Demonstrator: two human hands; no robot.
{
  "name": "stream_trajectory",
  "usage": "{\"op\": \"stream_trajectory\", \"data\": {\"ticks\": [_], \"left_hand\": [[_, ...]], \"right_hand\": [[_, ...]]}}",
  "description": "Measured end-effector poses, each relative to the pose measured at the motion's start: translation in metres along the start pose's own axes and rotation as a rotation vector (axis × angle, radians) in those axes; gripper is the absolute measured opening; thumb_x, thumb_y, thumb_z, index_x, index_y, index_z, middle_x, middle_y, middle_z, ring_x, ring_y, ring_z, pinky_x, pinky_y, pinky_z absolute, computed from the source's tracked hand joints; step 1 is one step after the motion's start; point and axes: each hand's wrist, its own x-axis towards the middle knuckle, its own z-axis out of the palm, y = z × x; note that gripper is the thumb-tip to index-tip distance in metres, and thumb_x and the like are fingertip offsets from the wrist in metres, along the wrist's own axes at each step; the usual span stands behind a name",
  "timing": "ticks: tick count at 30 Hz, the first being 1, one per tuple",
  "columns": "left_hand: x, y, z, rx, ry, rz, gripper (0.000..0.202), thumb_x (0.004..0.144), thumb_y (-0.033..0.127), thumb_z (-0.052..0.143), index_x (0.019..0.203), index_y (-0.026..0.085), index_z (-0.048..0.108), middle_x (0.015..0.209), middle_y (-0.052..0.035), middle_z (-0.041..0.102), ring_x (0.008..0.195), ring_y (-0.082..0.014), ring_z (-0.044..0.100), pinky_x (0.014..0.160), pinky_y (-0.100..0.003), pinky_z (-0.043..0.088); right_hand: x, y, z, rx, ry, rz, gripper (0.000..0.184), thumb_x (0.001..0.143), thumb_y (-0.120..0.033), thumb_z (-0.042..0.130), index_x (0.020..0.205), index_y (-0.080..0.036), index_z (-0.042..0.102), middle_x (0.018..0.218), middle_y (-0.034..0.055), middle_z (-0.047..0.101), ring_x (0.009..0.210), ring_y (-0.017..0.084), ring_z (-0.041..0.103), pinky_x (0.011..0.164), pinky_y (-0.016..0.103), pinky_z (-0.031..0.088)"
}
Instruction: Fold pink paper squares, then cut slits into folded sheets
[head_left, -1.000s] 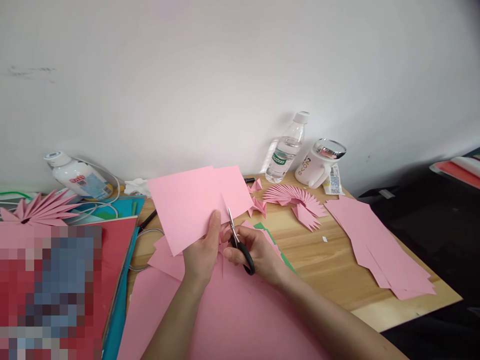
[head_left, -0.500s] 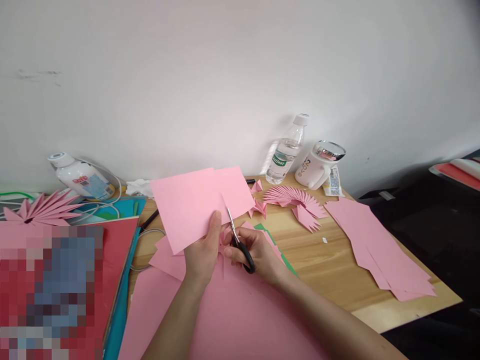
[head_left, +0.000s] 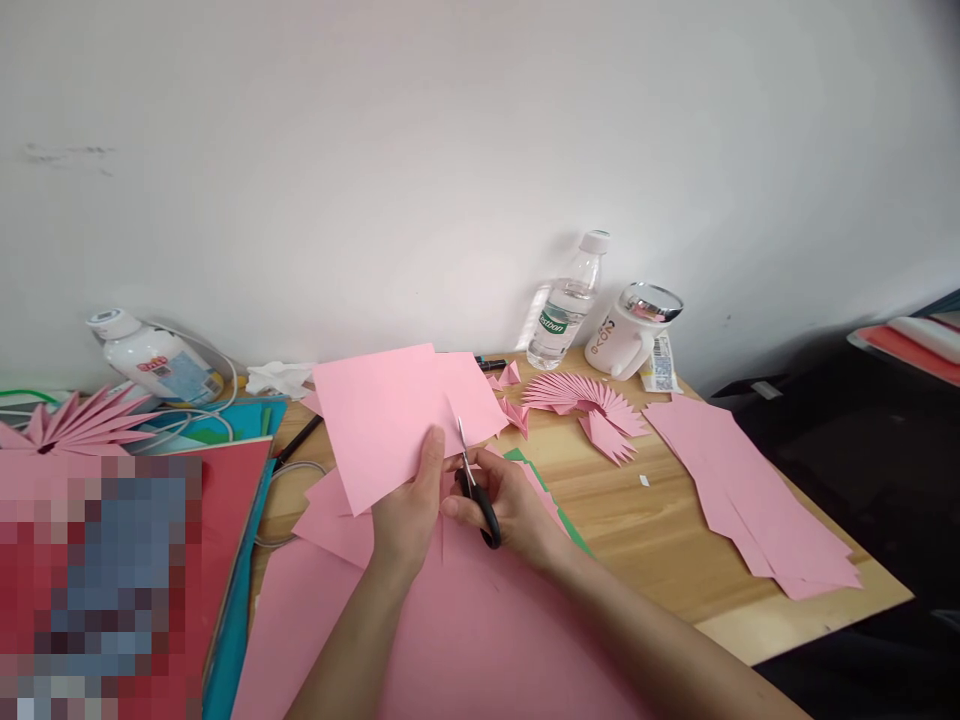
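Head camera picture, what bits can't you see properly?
All head view.
Mosaic patch: blurred squares hide what's beneath.
Scissors: right hand partly covers the handles.
Pink paper: left hand covers part of its edge.
Big pink sheet: bottom edge cuts it off.
Mug lettering: too small.

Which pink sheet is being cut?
The pink sheet lifted by the left hand, scissors at its edge; the others lie flat on the table.

Pink paper [head_left: 390, 410], black-handled scissors [head_left: 480, 500], green-labelled bottle [head_left: 564, 305]
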Motion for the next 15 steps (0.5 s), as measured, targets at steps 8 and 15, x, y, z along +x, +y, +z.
{"op": "stream_trajectory", "data": {"ticks": [8,15], "left_hand": [[-0.0017,0.0033,0.0008,-0.005,-0.036,0.045,0.048,0.073,0.041,0.063,0.116,0.022,0.055,0.130,-0.0058,0.052,0.122,-0.0211,0.044,0.104,-0.033,0.035],[-0.0019,0.0034,-0.0004,0.007,-0.048,0.046,0.045,0.073,0.040,0.062,0.114,0.022,0.057,0.128,-0.0047,0.054,0.121,-0.0203,0.045,0.104,-0.031,0.036]], "right_hand": [[-0.0008,-0.0009,-0.0020,-0.025,0.007,-0.030,0.046,0.058,-0.047,0.076,0.085,-0.015,0.056,0.061,-0.0049,0.044,0.053,0.007,0.036,0.048,0.021,0.031],[-0.0008,0.0011,-0.0025,-0.041,0.007,-0.034,0.044,0.060,-0.046,0.075,0.086,-0.015,0.057,0.060,-0.0049,0.044,0.052,0.007,0.036,0.048,0.021,0.031]]}}
